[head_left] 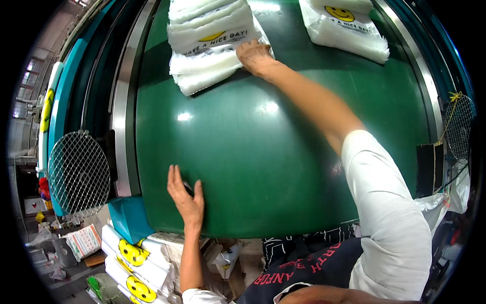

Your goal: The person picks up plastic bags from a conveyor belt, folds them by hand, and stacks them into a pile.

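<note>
My right arm reaches far across a green conveyor belt [283, 167]. At its end, my right hand [255, 57] has its fingers curled on the right edge of a stack of white plastic bags [202, 61] printed with a yellow smiley. The stack lies folded in ruffled layers, and the fingertips are partly hidden against the film. Nearer to me, my left hand [186, 197] hovers over or rests on the belt's left part, with thumb and fingers apart and nothing in it. A second stack of smiley bags [347, 28] lies at the far right, apart from both hands.
Metal side rails [124, 116] border the belt. A round wire fan guard [79, 174] stands at the left, another mesh guard [459, 126] at the right. Below left, more smiley bags [136, 268] are piled beside a teal box-like part [129, 219]. A dark box [430, 168] sits by the right edge.
</note>
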The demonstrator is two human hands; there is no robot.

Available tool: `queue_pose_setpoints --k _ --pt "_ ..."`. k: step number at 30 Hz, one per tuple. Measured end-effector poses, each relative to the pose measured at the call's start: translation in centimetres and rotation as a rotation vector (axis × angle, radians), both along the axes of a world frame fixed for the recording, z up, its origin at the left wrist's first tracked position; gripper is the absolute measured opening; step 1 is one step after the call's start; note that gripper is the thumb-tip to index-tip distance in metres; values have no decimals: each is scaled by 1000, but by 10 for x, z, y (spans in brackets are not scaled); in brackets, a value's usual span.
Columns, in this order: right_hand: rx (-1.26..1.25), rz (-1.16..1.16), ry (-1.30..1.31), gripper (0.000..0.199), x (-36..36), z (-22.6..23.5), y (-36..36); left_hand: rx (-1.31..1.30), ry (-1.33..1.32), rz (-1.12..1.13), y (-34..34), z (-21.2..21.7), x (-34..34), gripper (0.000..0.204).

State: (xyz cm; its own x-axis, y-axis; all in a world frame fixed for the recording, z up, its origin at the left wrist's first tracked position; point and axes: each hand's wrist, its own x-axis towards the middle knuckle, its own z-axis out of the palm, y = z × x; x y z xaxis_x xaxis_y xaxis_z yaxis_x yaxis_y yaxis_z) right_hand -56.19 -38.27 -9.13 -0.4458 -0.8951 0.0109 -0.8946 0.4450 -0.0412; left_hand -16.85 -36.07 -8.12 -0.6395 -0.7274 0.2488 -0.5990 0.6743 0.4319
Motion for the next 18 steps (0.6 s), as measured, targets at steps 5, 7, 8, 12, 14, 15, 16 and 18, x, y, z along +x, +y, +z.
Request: queue_pose_setpoints --k 5,7,8,12,14,15,16,18 --pt "-140 261 164 17 -1 -15 32 32 -125 -179 13 -5 -27 85" --pt "-163 372 147 9 31 -9 93 69 -172 -179 27 -10 -22 98" --pt "-169 382 149 5 58 -9 141 95 -206 -184 40 -11 -16 101" --pt "-31 381 -55 10 154 14 297 50 -185 -302 89 -32 31 115" --pt "17 345 -167 13 185 28 349 38 -180 -294 104 -34 33 112" --pt "26 313 -202 15 189 32 365 29 -128 -301 108 -40 31 102" --pt "37 281 -238 16 194 35 379 21 -76 -308 111 -42 28 93" --pt "37 244 -294 16 186 42 395 -15 -13 -433 115 -33 9 75"
